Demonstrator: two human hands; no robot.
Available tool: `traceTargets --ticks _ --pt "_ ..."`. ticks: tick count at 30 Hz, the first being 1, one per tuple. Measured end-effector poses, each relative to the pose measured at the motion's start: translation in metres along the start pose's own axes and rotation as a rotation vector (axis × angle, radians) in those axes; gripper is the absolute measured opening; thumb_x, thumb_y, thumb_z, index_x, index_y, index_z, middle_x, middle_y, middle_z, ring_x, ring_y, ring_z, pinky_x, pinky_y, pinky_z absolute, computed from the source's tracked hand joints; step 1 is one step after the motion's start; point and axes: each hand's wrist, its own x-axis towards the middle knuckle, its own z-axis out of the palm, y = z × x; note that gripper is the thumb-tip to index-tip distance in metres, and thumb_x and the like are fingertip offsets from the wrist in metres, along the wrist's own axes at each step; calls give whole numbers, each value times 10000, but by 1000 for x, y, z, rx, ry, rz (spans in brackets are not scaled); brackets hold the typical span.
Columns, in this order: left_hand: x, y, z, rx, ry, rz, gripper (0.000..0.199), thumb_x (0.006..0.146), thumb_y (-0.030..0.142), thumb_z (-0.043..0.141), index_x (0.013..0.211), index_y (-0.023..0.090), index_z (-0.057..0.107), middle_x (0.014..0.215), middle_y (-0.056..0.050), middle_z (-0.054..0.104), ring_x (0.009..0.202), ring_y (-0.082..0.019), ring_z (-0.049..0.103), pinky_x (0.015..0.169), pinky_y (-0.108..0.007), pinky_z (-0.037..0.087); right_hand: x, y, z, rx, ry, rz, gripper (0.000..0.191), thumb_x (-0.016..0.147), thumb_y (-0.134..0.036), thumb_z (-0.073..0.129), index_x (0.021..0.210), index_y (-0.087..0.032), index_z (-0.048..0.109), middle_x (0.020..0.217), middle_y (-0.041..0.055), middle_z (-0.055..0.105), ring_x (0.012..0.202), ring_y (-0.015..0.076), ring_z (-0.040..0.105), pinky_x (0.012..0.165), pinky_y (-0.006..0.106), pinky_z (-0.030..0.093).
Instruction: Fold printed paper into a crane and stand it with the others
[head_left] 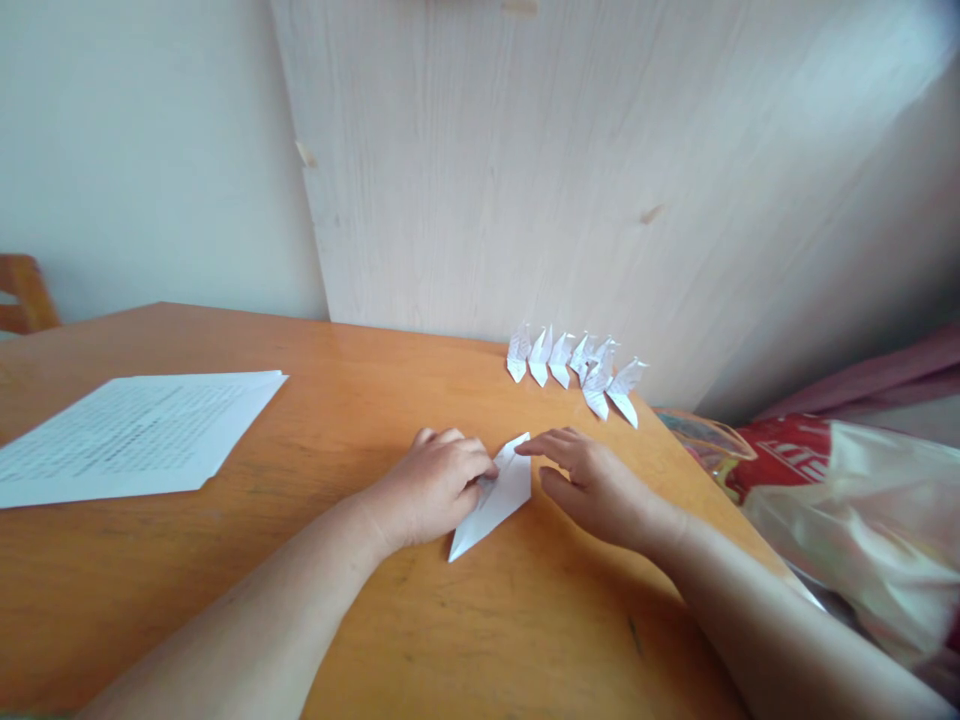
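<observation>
Across a wooden table [390, 630], the left hand [439, 487] presses folded white paper [499, 505], its fingers bent together on the sheet's left edge; the right hand [600, 487], fingers slightly apart, touches its upper tip. The piece lies between them, its long point toward seven o'clock. Folded paper figures [560, 360] stand at one o'clock; printed sheets [142, 430] lie at ten, their text too small to read. White lettering marks a red bag [787, 450] at three o'clock, perhaps partly covered by pale plastic [862, 510]. The left thumb is partly hidden.
</observation>
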Motion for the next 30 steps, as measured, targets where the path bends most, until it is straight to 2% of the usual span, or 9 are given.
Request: traceTargets --ticks 4,9,11,16,22,30 --pt "-1 -5 1 5 14 32 273 946 180 515 1051 319 725 1043 10 698 1043 -216 545 905 -372 357 -1 2 3 -53 -92 -128 429 857 -57 521 1226 -229 660 1171 64 701 1114 227 601 996 400 453" --pt "-2 -8 -3 25 0 22 364 905 95 490 1064 298 746 1007 -18 686 994 -217 543 884 -362 381 -1 -7 7 -92 -204 -137 342 881 -103 536 1149 -241 697 1109 59 709 1019 219 625 928 382 467" --pt "-2 -6 -5 12 -1 2 347 896 104 498 1049 285 752 983 -27 679 978 -219 549 873 -358 395 -1 -10 7 -109 -211 -125 328 887 -112 538 1142 -241 698 1095 61 705 1007 221 621 914 380 464" --pt "0 -1 -5 -38 -12 -18 244 937 240 518 873 232 753 864 -44 632 859 -200 576 763 -314 427 -2 -14 7 -130 -205 -110 311 878 -110 559 1125 -237 698 1053 68 698 979 220 609 889 373 456" --pt "2 -4 0 -110 -28 -24 200 916 246 560 922 207 756 864 -46 623 809 -180 599 718 -285 441 -2 -12 7 -129 -168 -126 259 857 -143 623 1082 -241 702 1043 62 681 977 225 585 881 379 455" --pt "0 -6 1 -104 -4 -26 174 890 212 581 935 214 749 865 -34 641 802 -173 611 708 -275 449 -2 -11 6 -92 -215 -156 140 915 -206 618 1008 -244 715 950 47 660 934 203 571 856 362 449"
